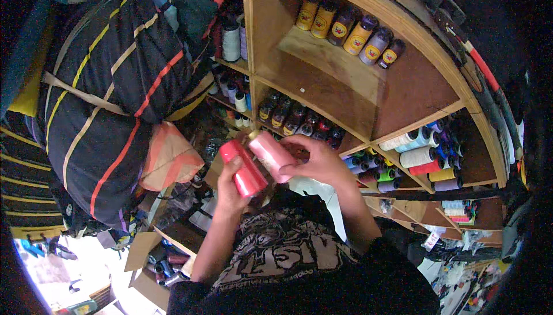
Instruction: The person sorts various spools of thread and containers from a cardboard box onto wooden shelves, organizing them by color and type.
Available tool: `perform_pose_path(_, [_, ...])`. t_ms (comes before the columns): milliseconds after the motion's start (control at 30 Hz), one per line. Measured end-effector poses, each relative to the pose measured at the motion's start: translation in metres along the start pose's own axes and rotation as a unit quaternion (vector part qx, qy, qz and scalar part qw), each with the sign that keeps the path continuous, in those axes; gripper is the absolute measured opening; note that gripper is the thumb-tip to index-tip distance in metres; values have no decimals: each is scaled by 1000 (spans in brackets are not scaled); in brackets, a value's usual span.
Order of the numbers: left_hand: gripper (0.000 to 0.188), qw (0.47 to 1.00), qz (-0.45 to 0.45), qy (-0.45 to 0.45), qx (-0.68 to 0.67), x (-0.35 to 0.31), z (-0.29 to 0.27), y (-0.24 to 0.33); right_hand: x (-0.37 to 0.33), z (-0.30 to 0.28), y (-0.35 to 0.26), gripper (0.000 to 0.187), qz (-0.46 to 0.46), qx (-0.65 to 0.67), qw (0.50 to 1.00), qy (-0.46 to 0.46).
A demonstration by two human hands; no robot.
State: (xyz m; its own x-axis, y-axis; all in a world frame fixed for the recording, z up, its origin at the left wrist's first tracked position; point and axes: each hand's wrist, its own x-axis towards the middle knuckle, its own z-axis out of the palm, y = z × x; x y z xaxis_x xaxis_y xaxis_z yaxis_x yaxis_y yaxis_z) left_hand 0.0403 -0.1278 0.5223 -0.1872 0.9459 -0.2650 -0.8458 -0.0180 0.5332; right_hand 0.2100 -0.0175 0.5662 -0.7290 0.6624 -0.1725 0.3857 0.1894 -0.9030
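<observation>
My left hand (231, 185) is closed around a red thread spool (243, 170), which tilts in front of my chest. Close beside it, a pink thread spool (269, 155) is gripped by my right hand (314, 162), its fingers on the right side and lower end. The two spools lie nearly parallel, almost side by side; whether they touch is hard to tell. Both are held in the air before the wooden shelf (357, 93).
Several yellow and dark spools (348, 34) stand in the upper compartment. More coloured spools (417, 156) fill the lower right cubbies. A large black striped bundle (109, 102) bulges at left. An open cardboard box (144, 251) holding spools sits at lower left.
</observation>
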Motion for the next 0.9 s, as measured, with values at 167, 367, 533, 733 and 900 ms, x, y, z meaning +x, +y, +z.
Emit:
perform_pose_path(167, [66, 998, 1, -59, -9, -4, 10, 11, 4, 13, 37, 60, 73, 329, 940, 54])
perform_pose_path(367, [60, 999, 3, -41, 28, -13, 7, 11, -4, 19, 35, 58, -1, 144, 989, 12])
perform_pose_path(533, [59, 993, 4, -10, 118, -21, 20, 11, -9, 7, 24, 59, 46, 18, 999, 7])
perform_pose_path(733, [69, 989, 3, -122, 79, -10, 29, 12, -12, 16, 20, 64, -3, -9, 987, 158])
perform_pose_path(900, [69, 988, -19, -147, 45, -7, 42, 5, 5, -28, 27, 61, -89, 140, 900, 403])
